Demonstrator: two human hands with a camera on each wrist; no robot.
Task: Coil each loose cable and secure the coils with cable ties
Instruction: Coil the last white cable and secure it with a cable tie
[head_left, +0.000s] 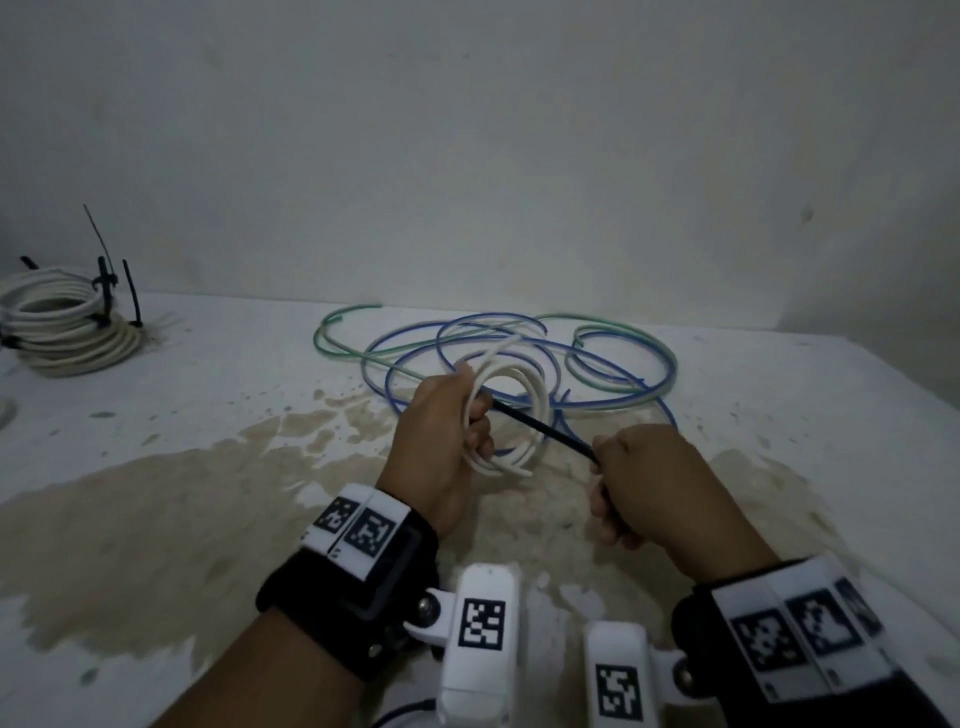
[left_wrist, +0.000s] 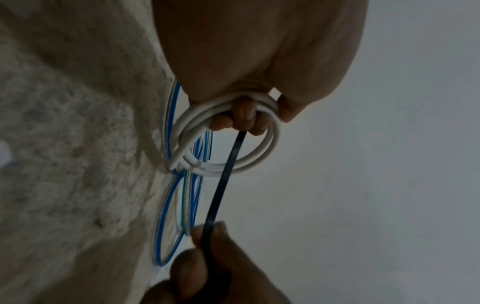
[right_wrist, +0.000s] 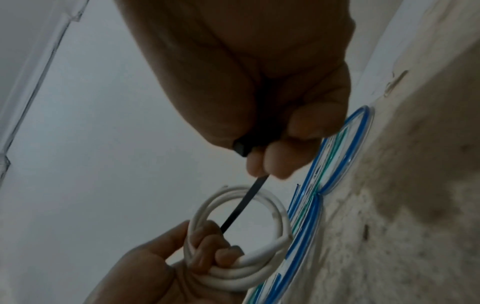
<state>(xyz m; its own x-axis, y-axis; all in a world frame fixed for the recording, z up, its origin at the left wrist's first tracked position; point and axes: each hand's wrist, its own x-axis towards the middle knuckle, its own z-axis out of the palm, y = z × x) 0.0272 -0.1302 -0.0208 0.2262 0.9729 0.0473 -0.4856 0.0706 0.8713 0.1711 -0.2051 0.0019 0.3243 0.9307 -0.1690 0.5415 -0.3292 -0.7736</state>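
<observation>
Above the stained middle of the counter (head_left: 156, 509), the fingers (left_wrist: 244, 115) of the left hand (head_left: 441, 436) are curled through a small white cable coil (head_left: 511, 410), gripping one side of its loops and holding it clear of the surface. The coil stands roughly upright, its cut ends pointing down and to the right. A black cable tie (head_left: 545, 428) runs from the left fingers, across the coil's opening, to the right hand (head_left: 660, 493). The fingers (right_wrist: 275, 162) of the right hand are closed around the tie, pinching it between thumb and fingertips; the tie's thicker end shows in the palm in the right wrist view. The tie is straight between the two hands.

Behind the coil, toward the counter's far edge, loose blue and green cables (head_left: 597, 358) lie in overlapping loops on the surface, uncoiled. At the far left corner of the counter, a stack of white cable coils (head_left: 62, 327) rests flat, bound with black ties (head_left: 106, 280) whose tails stick upward. A pale wall (head_left: 467, 130) rises behind the far edge.
</observation>
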